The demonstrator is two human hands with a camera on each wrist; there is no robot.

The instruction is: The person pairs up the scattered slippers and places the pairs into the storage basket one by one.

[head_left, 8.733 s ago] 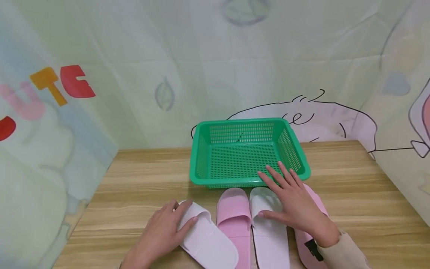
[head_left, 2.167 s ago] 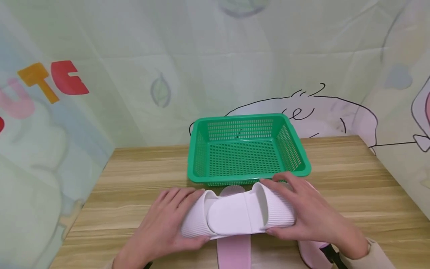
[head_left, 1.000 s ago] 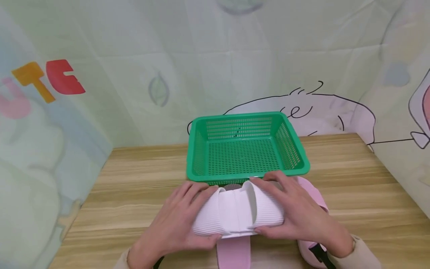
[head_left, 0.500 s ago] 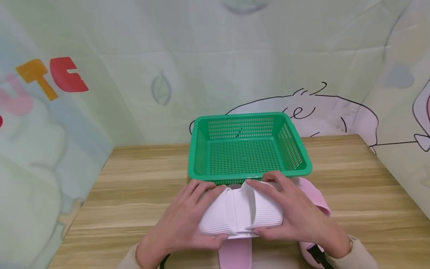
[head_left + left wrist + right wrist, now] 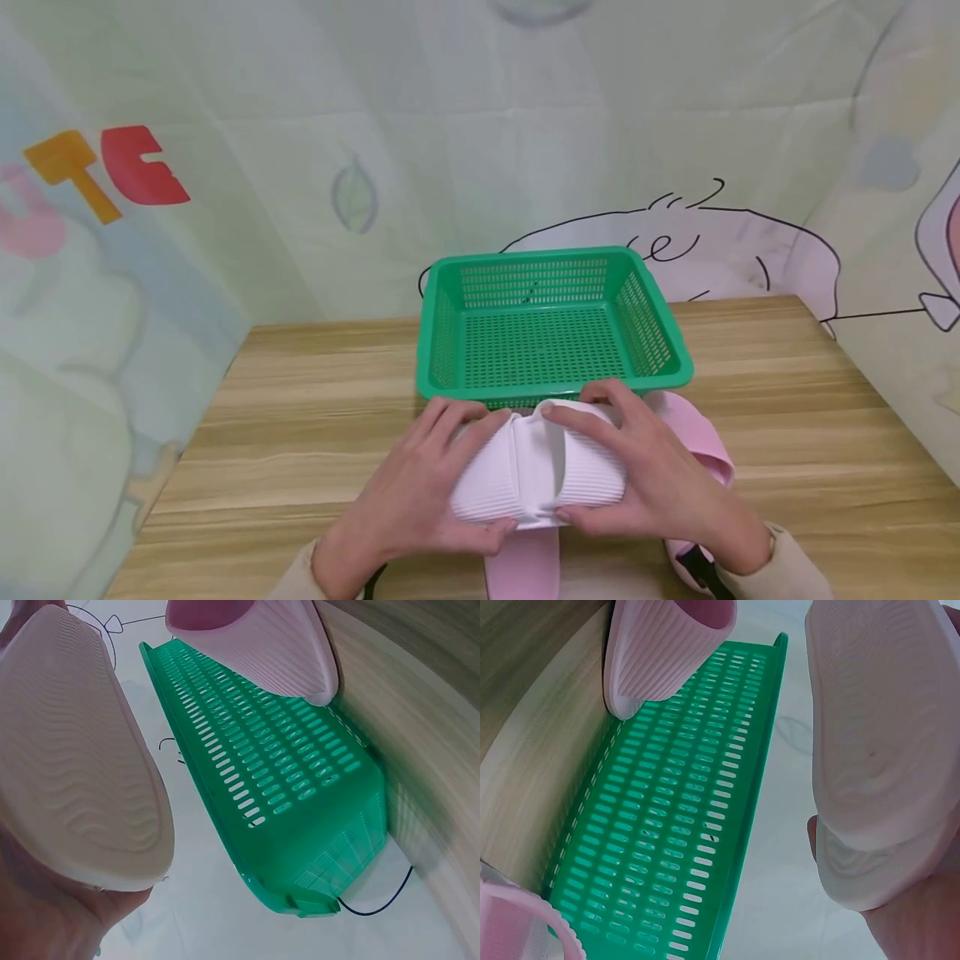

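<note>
A pair of white slippers is held off the table, toe ends outward and overlapping. My left hand (image 5: 416, 487) grips the left white slipper (image 5: 487, 483) over its ribbed strap, thumb at the lower edge. Round the strap of the right white slipper (image 5: 596, 467), my right hand (image 5: 660, 483) is curled the same way. The right wrist view shows one patterned sole (image 5: 885, 727) lapping over the other sole (image 5: 870, 874). Below them a pink slipper (image 5: 522, 567) lies on the table, its strap hidden. Another pink slipper (image 5: 690, 429) lies partly behind my right hand.
A green plastic basket (image 5: 495, 393) with nothing in it stands just beyond the slippers. The wood-grain table (image 5: 322, 400) reaches a printed cloth backdrop (image 5: 450, 167) at the back and sides. Dark straps show at both wrists.
Earlier both white slippers lay on the table between the pink ones. They are now lifted, and over the last two seconds my hands have pushed them closer together, the left moving right.
</note>
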